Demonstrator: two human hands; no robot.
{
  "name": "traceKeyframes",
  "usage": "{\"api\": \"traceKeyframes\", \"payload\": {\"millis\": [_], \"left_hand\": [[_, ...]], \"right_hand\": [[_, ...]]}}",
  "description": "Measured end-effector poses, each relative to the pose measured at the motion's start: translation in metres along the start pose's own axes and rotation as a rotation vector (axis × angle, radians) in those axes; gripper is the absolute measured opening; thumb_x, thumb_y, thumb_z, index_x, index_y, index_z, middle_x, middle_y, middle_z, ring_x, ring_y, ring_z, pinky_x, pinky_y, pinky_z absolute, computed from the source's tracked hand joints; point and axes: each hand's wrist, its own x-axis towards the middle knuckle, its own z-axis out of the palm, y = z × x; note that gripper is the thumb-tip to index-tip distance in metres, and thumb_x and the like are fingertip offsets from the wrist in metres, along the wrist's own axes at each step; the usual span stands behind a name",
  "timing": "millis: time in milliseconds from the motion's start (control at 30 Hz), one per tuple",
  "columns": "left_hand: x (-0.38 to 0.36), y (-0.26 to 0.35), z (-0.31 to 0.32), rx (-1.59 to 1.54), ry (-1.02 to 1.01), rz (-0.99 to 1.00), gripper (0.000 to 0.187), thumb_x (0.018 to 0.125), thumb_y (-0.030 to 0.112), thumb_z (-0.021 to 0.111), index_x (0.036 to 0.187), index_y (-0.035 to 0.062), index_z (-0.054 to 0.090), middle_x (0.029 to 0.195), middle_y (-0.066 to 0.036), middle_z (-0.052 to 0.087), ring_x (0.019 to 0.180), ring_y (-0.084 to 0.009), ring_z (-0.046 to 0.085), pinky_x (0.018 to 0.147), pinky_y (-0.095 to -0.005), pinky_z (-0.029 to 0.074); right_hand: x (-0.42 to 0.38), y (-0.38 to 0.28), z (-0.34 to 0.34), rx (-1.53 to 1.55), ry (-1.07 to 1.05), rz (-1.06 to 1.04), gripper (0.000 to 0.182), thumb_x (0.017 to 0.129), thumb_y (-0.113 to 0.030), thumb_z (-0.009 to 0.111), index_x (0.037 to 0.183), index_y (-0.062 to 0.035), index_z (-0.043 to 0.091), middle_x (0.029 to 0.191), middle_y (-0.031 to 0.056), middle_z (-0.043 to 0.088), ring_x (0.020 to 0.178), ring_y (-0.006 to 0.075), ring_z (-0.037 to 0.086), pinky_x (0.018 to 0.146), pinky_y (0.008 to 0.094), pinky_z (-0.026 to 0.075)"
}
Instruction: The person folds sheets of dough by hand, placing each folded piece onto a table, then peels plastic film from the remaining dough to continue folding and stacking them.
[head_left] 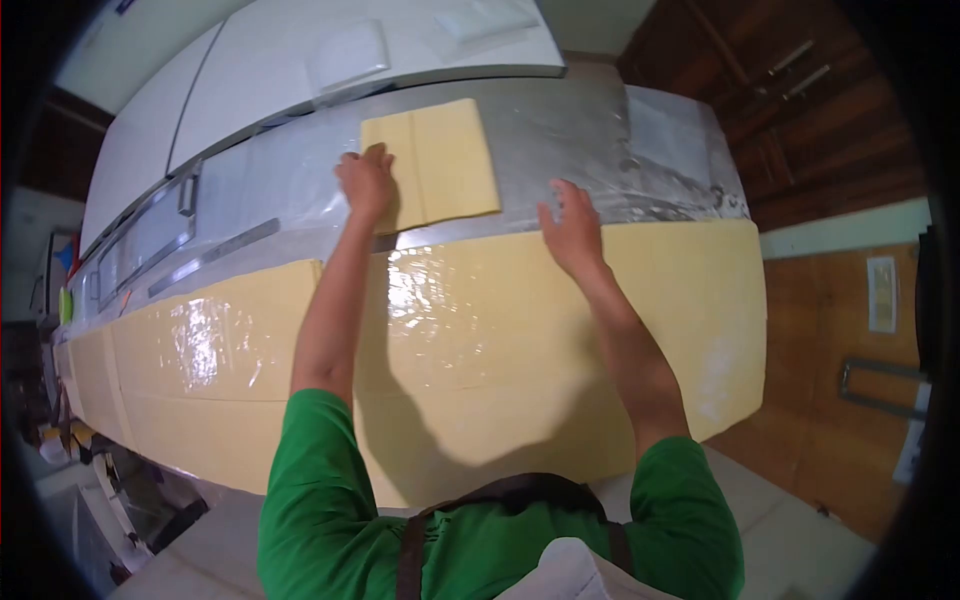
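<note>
A folded pale yellow sheet (445,165) lies on the far half of the worktable, with a crease running down its face. At its left edge, my left hand (367,183) is closed, thumb on top and the other fingers curled by the edge. My right hand (574,228) is open to the right of the folded sheet and apart from it, fingers spread and holding nothing. Below both hands stretches a large yellow sheet (500,340) with a glossy, plastic-like surface. Another glossy yellow piece (240,320) lies to the left, under my left forearm.
Clear plastic film (270,170) covers the grey tabletop. A metal strip (213,257) and a metal frame (150,255) lie at the left. White cabinets (250,80) with plastic packets (347,52) on top stand behind. Brown wooden cabinets (770,90) stand at the right.
</note>
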Motion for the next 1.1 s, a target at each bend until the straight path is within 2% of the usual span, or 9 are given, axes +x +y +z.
{"api": "traceKeyframes", "payload": {"millis": [100,233,333,400,700,800,867,967,1100], "left_hand": [[-0.007,0.014,-0.014,0.219,-0.091,-0.058,0.036,0.091,0.044,0.064,0.127,0.0347,0.064,0.147,-0.025,0.039,0.122,-0.0482,0.046,0.094,-0.0573,0.046],[-0.069,0.055,-0.026,0.099,0.027,0.135,0.042,0.094,0.041,0.062,0.133,0.0259,0.061,0.144,-0.026,0.040,0.125,-0.0484,0.043,0.097,-0.0571,0.043],[-0.154,0.111,-0.035,0.013,-0.005,0.245,0.042,0.091,0.034,0.067,0.128,0.0147,0.062,0.142,-0.027,0.041,0.127,-0.0480,0.042,0.101,-0.0569,0.040],[-0.216,0.175,-0.041,-0.084,-0.062,0.280,0.038,0.088,0.029,0.070,0.121,0.0103,0.064,0.140,-0.028,0.042,0.127,-0.0475,0.042,0.102,-0.0567,0.038],[-0.306,0.380,-0.026,-0.455,-0.173,0.481,0.028,0.088,0.022,0.072,0.111,0.0074,0.067,0.126,-0.028,0.054,0.120,-0.0421,0.052,0.098,-0.0503,0.043],[-0.298,0.409,-0.015,-0.791,-0.557,0.307,0.037,0.092,0.031,0.069,0.117,0.0037,0.063,0.124,-0.023,0.058,0.110,-0.0363,0.060,0.092,-0.0456,0.049],[-0.295,0.427,-0.002,-1.452,-0.916,-0.227,0.054,0.095,0.041,0.065,0.126,-0.0028,0.056,0.120,-0.019,0.061,0.100,-0.0287,0.065,0.088,-0.0392,0.053],[-0.295,0.435,0.023,-1.376,-0.908,-0.473,0.069,0.096,0.046,0.063,0.134,-0.0082,0.046,0.114,-0.016,0.064,0.095,-0.0228,0.066,0.086,-0.0342,0.053],[-0.303,0.433,0.017,-1.035,-0.695,-0.273,0.077,0.090,0.036,0.074,0.141,-0.0087,0.037,0.121,-0.020,0.062,0.096,-0.0228,0.065,0.080,-0.0312,0.055]], "right_hand": [[-0.046,0.091,-0.080,-0.318,0.203,-0.007,0.042,0.087,-0.028,0.069,0.123,-0.0092,0.059,0.124,0.0170,0.058,0.119,0.0334,0.052,0.101,0.0511,0.037],[-0.089,0.273,-0.216,-0.926,0.406,0.360,0.047,0.094,-0.042,0.059,0.128,-0.0095,0.060,0.129,0.0170,0.057,0.123,0.0371,0.050,0.103,0.0540,0.035],[-0.099,0.382,-0.296,-0.902,0.535,0.563,0.049,0.096,-0.045,0.054,0.129,-0.0091,0.061,0.126,0.0199,0.062,0.119,0.0396,0.055,0.102,0.0525,0.038],[-0.110,0.439,-0.323,-0.399,0.106,0.543,0.046,0.097,-0.043,0.053,0.123,-0.0070,0.065,0.116,0.0241,0.066,0.111,0.0430,0.060,0.096,0.0488,0.045],[-0.109,0.369,-0.334,-0.455,0.281,0.183,0.020,0.091,-0.020,0.059,0.096,-0.0056,0.072,0.091,0.0177,0.071,0.088,0.0384,0.067,0.078,0.0490,0.050],[-0.119,0.288,-0.309,-0.389,0.289,-0.100,0.008,0.084,-0.010,0.061,0.082,-0.0074,0.069,0.078,0.0160,0.068,0.076,0.0377,0.065,0.073,0.0512,0.047],[-0.135,0.218,-0.302,-0.192,0.230,-0.099,0.016,0.089,-0.020,0.066,0.085,-0.0051,0.068,0.080,0.0143,0.069,0.079,0.0360,0.065,0.075,0.0475,0.050],[-0.141,0.186,-0.289,-0.105,0.173,-0.075,0.037,0.087,-0.033,0.071,0.109,-0.0040,0.065,0.101,0.0159,0.069,0.100,0.0367,0.062,0.089,0.0479,0.047],[-0.125,0.234,-0.255,-0.318,0.074,0.136,0.047,0.089,-0.037,0.069,0.119,-0.0020,0.060,0.108,0.0182,0.066,0.109,0.0352,0.059,0.094,0.0501,0.042]]}}
